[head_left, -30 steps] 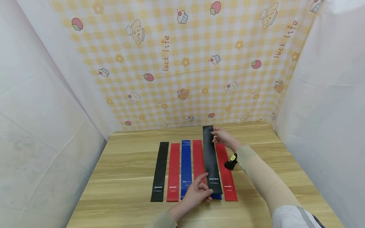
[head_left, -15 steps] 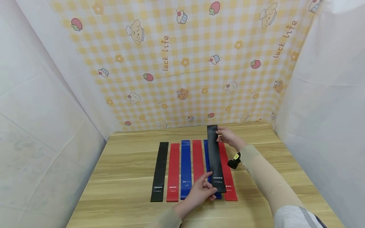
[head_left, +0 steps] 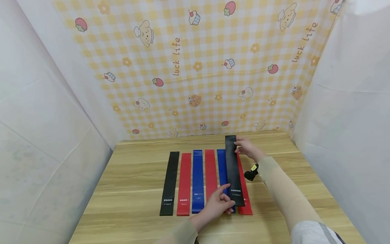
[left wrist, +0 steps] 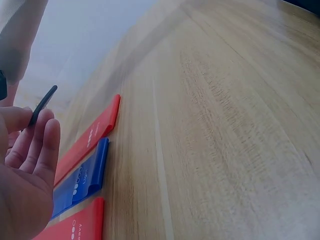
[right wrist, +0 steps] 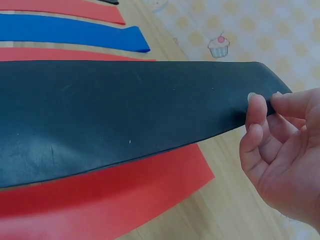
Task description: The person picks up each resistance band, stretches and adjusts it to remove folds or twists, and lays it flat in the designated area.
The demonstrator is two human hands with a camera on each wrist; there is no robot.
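Observation:
A black resistance band (head_left: 234, 169), marked X-Heavy, is held up above the table between both hands. My left hand (head_left: 217, 204) pinches its near end; in the left wrist view the band's edge (left wrist: 44, 104) shows between thumb and fingers. At the far end my right hand (head_left: 247, 148) pinches the band's right edge between thumb and fingertips, as the right wrist view shows. Beneath it, a blue band (head_left: 221, 166) on the left and a red band (head_left: 246, 200) on the right lie on the table, each partly covered by the black one.
Left of the hands, a black band (head_left: 169, 183), a red band (head_left: 184, 183), a blue Light band (head_left: 198, 179) and another red band (head_left: 211, 173) lie in a row on the wooden table (head_left: 128, 189). A checked cloth (head_left: 195, 81) hangs behind, with white sheets at both sides.
Both hands have carried the black band rightward, from over the right-hand blue band to over the rightmost red band. More of that blue band now shows. The bands on the table stay put.

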